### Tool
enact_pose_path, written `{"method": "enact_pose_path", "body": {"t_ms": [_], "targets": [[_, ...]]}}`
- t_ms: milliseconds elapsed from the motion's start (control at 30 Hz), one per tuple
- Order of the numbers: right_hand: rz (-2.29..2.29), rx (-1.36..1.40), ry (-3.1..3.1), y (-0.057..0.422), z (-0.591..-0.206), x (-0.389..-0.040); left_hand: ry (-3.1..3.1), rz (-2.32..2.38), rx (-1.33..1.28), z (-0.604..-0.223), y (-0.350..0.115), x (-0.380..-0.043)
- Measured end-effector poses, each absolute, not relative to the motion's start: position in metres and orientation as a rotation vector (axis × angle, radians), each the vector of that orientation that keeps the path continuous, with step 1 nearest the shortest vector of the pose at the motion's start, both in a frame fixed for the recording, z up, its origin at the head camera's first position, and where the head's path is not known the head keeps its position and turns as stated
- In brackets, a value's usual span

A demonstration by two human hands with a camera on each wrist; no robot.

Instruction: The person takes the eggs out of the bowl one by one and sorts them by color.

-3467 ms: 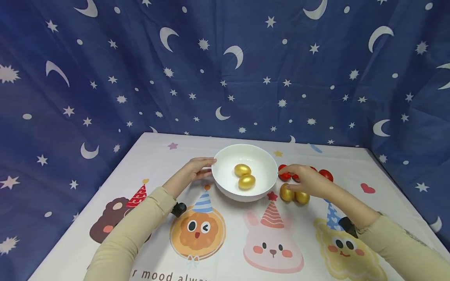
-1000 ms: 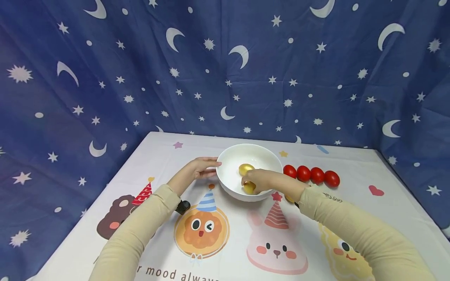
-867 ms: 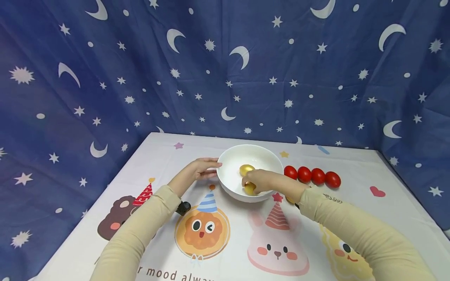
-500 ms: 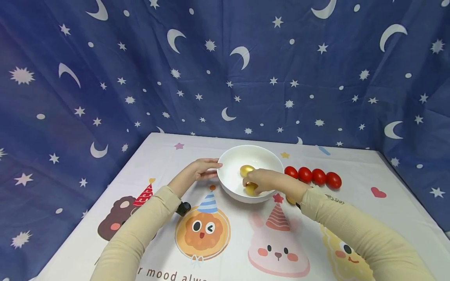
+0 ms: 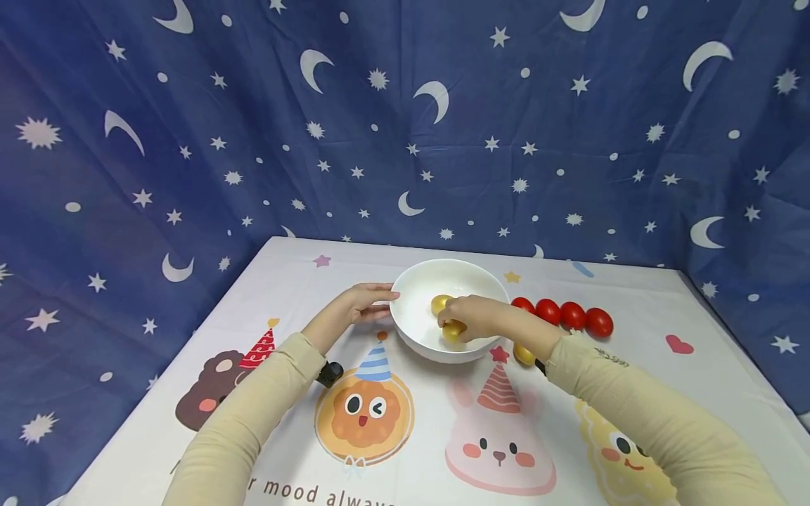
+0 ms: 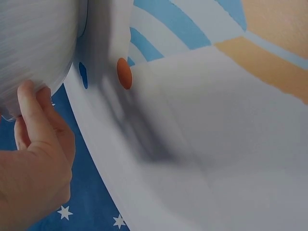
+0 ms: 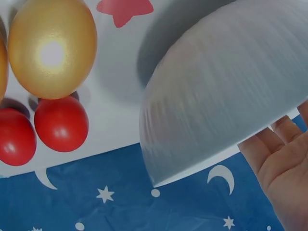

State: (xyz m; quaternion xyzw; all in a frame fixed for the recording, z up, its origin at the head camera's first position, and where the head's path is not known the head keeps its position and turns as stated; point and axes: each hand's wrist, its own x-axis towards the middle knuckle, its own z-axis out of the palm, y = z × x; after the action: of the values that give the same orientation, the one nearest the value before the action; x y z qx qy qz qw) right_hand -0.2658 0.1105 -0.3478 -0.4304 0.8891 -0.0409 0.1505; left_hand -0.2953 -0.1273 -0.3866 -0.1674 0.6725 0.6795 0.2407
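A white bowl stands at the middle of the table. My left hand holds its left rim, with fingers lying along the outer wall in the left wrist view. Inside the bowl, my right hand pinches a gold egg from above, its fingers curled down over it. A second gold egg sits just behind, partly covered by those fingers. In the right wrist view the bowl's wall hides the held egg, and only part of my right hand shows beyond the rim.
To the bowl's right a row of several red eggs lies on the table. Nearer, another gold egg is partly behind my right forearm; the right wrist view shows gold eggs side by side. A starry blue curtain hangs behind.
My right hand has gone from above the gold eggs on the table into the bowl. In the last half second it has risen slightly with the pinched egg. My left hand stays at the rim.
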Motion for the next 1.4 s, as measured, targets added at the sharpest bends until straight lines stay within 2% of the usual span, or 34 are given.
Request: {"method": "enact_pose_path", "body": {"t_ms": [800,1400], "targets": [[-0.299,-1.316,2.691,0.142,-0.340,-0.254,1.882,1.812,-0.439,-0.383,-0.126,-0.294],[-0.404,-1.211,2.828,0.162,-0.328,-0.238,1.883,1.802,-0.448,-0.383,-0.126,-0.294]]}}
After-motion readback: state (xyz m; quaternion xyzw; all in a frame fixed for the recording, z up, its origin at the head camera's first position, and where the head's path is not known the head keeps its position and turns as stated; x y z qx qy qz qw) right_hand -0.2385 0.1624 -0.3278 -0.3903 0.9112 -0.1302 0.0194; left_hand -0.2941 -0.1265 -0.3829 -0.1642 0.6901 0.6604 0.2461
